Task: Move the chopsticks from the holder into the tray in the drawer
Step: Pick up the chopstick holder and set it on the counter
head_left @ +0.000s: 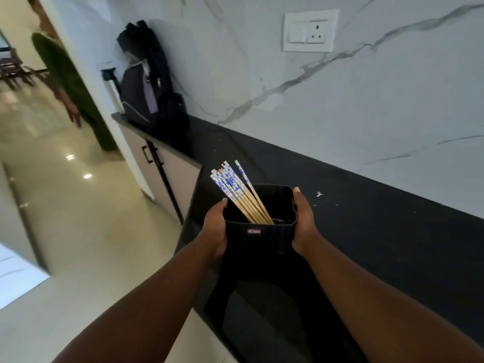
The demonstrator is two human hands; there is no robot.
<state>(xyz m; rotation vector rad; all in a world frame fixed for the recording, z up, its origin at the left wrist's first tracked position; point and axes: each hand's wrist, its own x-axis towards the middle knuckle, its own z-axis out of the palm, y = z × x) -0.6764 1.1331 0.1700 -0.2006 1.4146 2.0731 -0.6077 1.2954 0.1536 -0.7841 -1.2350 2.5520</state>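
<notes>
Both bare forearms are reaching forward from the bottom of the view, meeting at a black holder (259, 231). Left hand (216, 231) is pressing flat against the holder's left wall, thumb up at the rim; right hand (303, 224) is clasping the right wall likewise, so the holder is being gripped between the two palms. Holder is sitting over the black countertop (366, 231), close to its front edge; whether it is touching the surface cannot be told. Chopsticks (237, 191) are standing bundled inside, leaning up and left, blue-and-white patterned ends sticking out past the rim. Small pink label (253, 231) is showing on the holder's near face, writing too small to read. Counter to the right is lying open along the marble wall (340, 113), where a white socket plate (311, 30) is mounted. Dark backpack (149, 82) is occupying the far left end, bottle (113, 90) just beside it. Another person (68, 82) is standing on the glossy floor at left
</notes>
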